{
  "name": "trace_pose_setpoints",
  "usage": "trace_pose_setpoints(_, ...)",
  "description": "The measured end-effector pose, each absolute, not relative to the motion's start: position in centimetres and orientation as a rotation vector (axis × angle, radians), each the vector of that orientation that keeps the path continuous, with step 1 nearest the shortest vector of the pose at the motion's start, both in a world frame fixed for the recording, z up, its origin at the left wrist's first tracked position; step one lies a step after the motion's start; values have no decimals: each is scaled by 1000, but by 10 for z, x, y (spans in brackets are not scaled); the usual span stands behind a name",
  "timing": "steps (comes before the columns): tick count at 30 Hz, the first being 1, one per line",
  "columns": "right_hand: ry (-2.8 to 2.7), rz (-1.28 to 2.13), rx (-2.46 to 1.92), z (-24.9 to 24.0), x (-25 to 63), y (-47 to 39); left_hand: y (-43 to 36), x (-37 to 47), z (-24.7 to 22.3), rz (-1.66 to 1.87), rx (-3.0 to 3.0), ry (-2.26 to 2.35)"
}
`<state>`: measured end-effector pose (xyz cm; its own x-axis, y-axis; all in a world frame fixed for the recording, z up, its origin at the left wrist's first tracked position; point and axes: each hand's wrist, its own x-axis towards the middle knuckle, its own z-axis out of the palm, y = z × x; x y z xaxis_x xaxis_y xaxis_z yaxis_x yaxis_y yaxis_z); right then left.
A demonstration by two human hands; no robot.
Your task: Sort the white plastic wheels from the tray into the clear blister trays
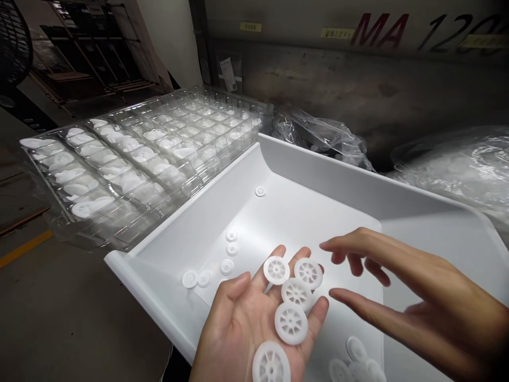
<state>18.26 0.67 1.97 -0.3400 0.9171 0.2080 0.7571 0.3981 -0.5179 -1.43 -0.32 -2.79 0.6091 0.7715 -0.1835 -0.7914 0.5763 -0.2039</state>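
While the left hand lies palm up at the lower centre of the frame, fingers loosely spread and flat, five white spoked wheels rest on it in a chain whose long axis runs from the bottom edge up and slightly right toward the fingertips. Each wheel lies flat, its spoked face turned up to the camera; the axles therefore point out of the palm. The discs are round, white plastic, with a raised hub, thin radial spokes and a plain rim; neighbouring wheels touch or slightly overlap, and the lowest is cut by the frame edge. The right hand enters from the lower right, fingers spread and extended leftward, thumb below and index finger above, both near the upper wheels but apart from them; it grips nothing. Both hands hang over a white tray with sloped walls. More loose wheels lie flat on the tray floor left of the palm, one sits alone higher up, and a cluster lies at the bottom edge under the right hand. Clear compartment trays holding white parts occupy the upper left of the frame, just beside the tray's wall.
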Motion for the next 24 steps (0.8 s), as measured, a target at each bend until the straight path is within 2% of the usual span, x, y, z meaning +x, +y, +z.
trace_pose_setpoints(14, -2245, 858, -1386, 21, 185, 16, -3, -8, -17, 859, -247, 211)
trace_pose_setpoints(24, -2485, 802, -1399, 28, 184, 8, 1, -5, 1, 820, -227, 378)
